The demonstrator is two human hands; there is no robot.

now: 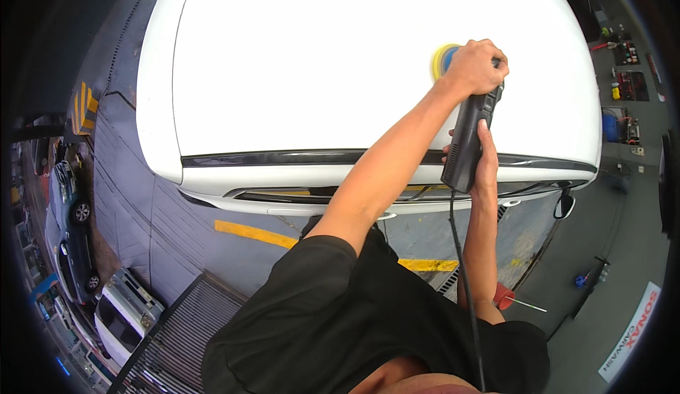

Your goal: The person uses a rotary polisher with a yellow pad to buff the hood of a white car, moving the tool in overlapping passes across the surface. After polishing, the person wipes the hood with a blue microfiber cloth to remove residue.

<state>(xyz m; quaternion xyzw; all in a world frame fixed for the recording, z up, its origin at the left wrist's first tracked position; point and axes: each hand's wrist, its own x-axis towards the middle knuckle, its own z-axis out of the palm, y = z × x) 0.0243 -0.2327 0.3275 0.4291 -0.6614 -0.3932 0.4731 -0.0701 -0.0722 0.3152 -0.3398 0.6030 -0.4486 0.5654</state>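
A black electric polisher (465,143) lies over the white car roof (304,68). Its yellow foam pad (437,61), with a blue backing, is against the roof on the right side. My left hand (478,68) is closed over the polisher's head end, just above the pad. Lower down, the fingers of my right hand (486,157) wrap round the tool's body, the thumb along its side. From the rear of the tool a black power cord (464,266) runs down past my right forearm. Part of the pad is hidden under my left hand.
Between me and the roof runs a dark trim strip (283,159) above the side windows. A side mirror (564,206) sticks out at the right. A red bucket (503,296) stands by my right elbow. Metal grating (177,337) and parked cars (74,235) lie to the left.
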